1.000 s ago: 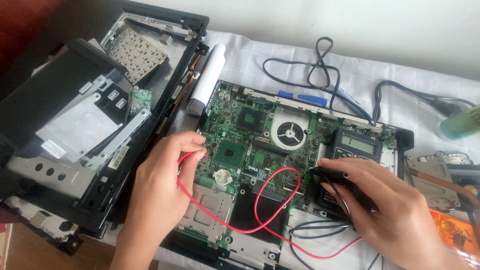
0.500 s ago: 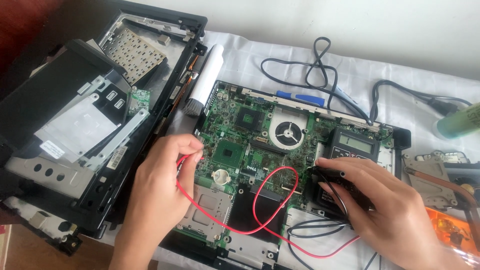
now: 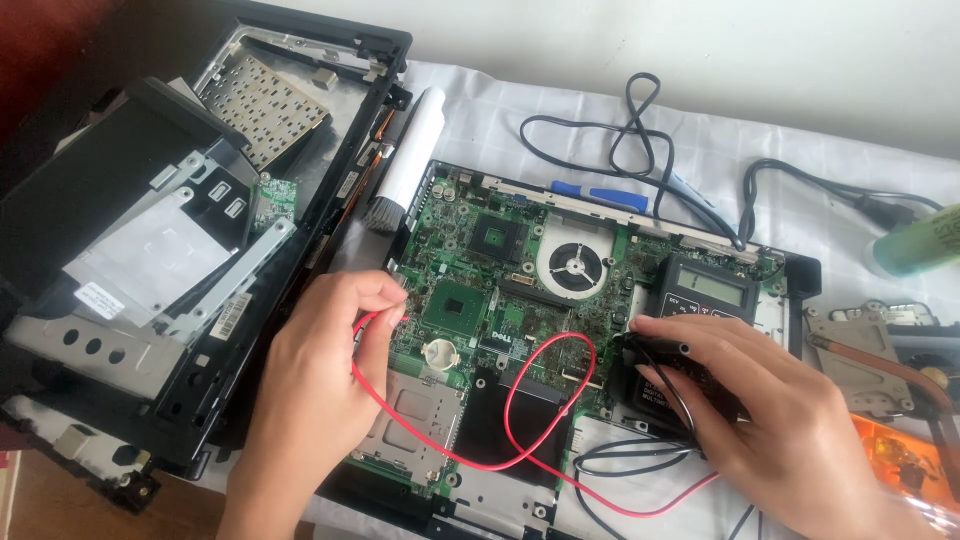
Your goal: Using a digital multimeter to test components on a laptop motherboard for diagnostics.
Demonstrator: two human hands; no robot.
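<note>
A green laptop motherboard (image 3: 500, 290) lies open in its black base, with a round fan (image 3: 574, 264) near its middle. My left hand (image 3: 320, 370) pinches a red probe lead (image 3: 520, 440) at the board's left edge, fingertips on the board. The red wire loops across the lower board. My right hand (image 3: 770, 420) rests on a black multimeter (image 3: 700, 300) at the board's right side, fingers over a black lead (image 3: 660, 370). The meter's grey screen shows above my fingers.
A dismantled black laptop shell (image 3: 160, 250) with metal brackets lies at the left. A white brush (image 3: 405, 160) leans beside it. Black cables (image 3: 640, 140) coil at the back. A green bottle (image 3: 915, 240) and a copper heat-pipe cooler (image 3: 880, 350) sit at the right.
Both hands hold nearly still; the left fingertips have shifted slightly on the board's left edge, and the red loop has barely moved.
</note>
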